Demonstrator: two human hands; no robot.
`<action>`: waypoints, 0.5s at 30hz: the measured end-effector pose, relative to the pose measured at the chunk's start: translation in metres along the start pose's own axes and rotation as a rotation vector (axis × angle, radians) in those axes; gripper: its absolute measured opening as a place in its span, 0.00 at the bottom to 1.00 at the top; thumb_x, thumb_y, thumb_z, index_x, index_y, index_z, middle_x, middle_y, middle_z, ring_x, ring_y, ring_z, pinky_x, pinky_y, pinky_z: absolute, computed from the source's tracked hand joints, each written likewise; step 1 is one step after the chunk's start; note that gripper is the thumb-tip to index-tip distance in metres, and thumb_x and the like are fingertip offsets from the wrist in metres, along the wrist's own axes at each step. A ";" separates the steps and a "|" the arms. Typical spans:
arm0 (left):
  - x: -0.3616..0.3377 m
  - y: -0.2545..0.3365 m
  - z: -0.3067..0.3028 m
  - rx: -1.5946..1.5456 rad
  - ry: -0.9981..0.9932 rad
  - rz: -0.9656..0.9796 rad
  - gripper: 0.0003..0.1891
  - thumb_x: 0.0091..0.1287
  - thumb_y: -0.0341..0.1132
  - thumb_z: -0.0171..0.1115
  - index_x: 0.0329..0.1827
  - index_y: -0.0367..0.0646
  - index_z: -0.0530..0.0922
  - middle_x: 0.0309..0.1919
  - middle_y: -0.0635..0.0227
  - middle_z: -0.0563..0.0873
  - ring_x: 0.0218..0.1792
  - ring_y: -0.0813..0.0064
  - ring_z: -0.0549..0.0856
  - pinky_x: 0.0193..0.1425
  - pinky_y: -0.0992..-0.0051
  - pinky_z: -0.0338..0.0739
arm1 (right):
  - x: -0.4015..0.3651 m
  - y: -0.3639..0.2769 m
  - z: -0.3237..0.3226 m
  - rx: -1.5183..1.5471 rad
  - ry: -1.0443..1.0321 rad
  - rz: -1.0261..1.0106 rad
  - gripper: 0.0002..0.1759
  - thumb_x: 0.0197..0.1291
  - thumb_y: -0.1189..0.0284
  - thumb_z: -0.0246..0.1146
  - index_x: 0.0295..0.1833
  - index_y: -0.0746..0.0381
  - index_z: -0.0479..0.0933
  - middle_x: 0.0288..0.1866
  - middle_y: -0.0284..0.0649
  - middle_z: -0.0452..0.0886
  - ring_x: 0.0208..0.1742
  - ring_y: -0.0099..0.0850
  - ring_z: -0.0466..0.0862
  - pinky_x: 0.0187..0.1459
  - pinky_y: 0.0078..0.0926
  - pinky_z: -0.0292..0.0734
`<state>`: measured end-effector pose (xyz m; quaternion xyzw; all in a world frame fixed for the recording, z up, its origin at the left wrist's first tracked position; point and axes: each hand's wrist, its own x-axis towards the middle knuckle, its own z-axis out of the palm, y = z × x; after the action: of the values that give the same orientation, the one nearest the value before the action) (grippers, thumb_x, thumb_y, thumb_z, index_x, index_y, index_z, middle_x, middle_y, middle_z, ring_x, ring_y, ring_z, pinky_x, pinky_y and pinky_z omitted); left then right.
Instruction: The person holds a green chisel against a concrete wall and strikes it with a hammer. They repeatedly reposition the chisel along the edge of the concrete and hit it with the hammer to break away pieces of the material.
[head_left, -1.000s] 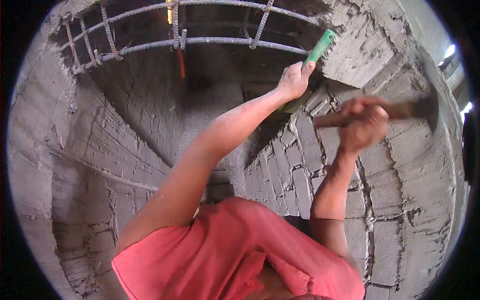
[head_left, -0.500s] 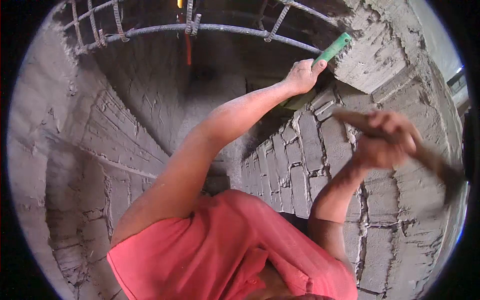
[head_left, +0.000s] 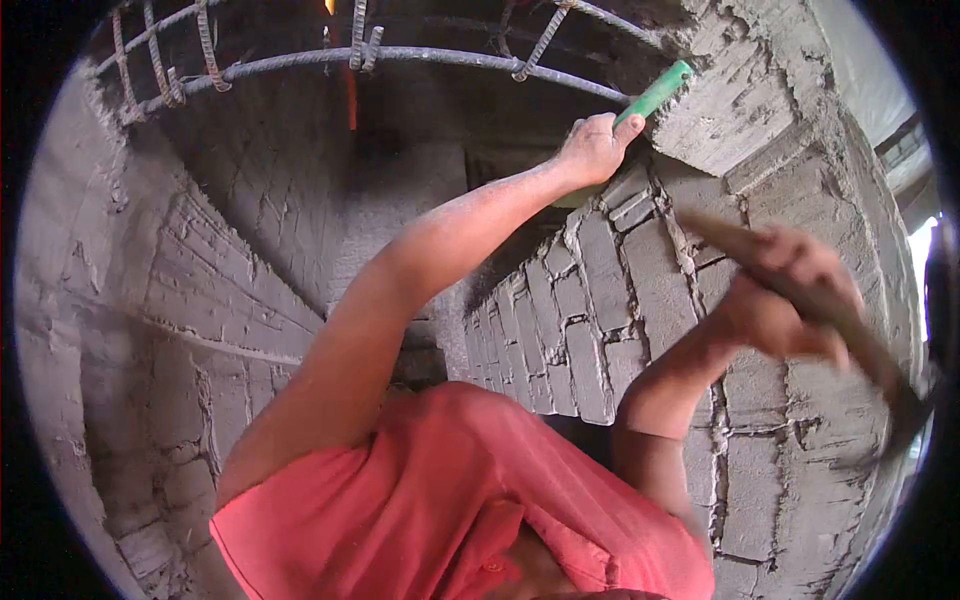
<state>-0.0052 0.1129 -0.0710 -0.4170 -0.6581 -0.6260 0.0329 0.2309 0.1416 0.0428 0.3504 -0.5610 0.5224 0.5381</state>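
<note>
My left hand (head_left: 594,150) is wrapped round a green-handled tool (head_left: 655,94), held up against the edge of the rough concrete block (head_left: 728,120); the tool's far end is hidden behind the hand and the block. To the right, my right hand (head_left: 800,295) grips the wooden handle of a hammer (head_left: 862,345). Motion smears that hand and the hammer. Its dark head hangs at the lower right, close to the edge of the view, and the handle's butt points up and left.
Steel reinforcing bars (head_left: 430,56) curve across the top above a dark opening. A brick wall (head_left: 600,290) with rough mortar joints fills the right, and a plastered wall (head_left: 210,270) stands on the left. A thin orange strip (head_left: 351,98) hangs near the bars.
My right hand and the hammer have moved slightly right and down. The left hand still holds the green-handled tool at the block's edge. The view has shifted a little.
</note>
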 end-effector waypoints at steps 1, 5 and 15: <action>0.002 -0.003 0.002 0.011 0.010 -0.005 0.41 0.73 0.70 0.37 0.37 0.35 0.78 0.33 0.39 0.82 0.43 0.34 0.81 0.45 0.48 0.74 | 0.017 -0.012 0.018 -0.241 -0.063 -0.206 0.44 0.53 0.21 0.45 0.50 0.50 0.74 0.33 0.36 0.72 0.29 0.34 0.73 0.34 0.40 0.75; 0.000 -0.001 0.005 -0.003 0.050 0.018 0.41 0.73 0.70 0.37 0.37 0.33 0.78 0.34 0.37 0.82 0.44 0.33 0.81 0.46 0.48 0.73 | -0.018 0.060 -0.013 -0.429 -0.018 -0.357 0.43 0.62 0.25 0.38 0.43 0.57 0.71 0.26 0.37 0.74 0.27 0.36 0.75 0.32 0.41 0.75; 0.000 0.000 0.004 0.006 0.000 -0.055 0.41 0.74 0.68 0.38 0.36 0.32 0.79 0.32 0.40 0.82 0.42 0.36 0.81 0.46 0.49 0.74 | 0.003 -0.002 -0.012 -0.053 -0.016 -0.076 0.45 0.49 0.21 0.50 0.47 0.53 0.76 0.31 0.33 0.71 0.27 0.29 0.68 0.30 0.33 0.70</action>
<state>-0.0034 0.1167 -0.0716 -0.3986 -0.6713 -0.6246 0.0167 0.2350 0.1533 0.0444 0.3610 -0.5652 0.4838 0.5622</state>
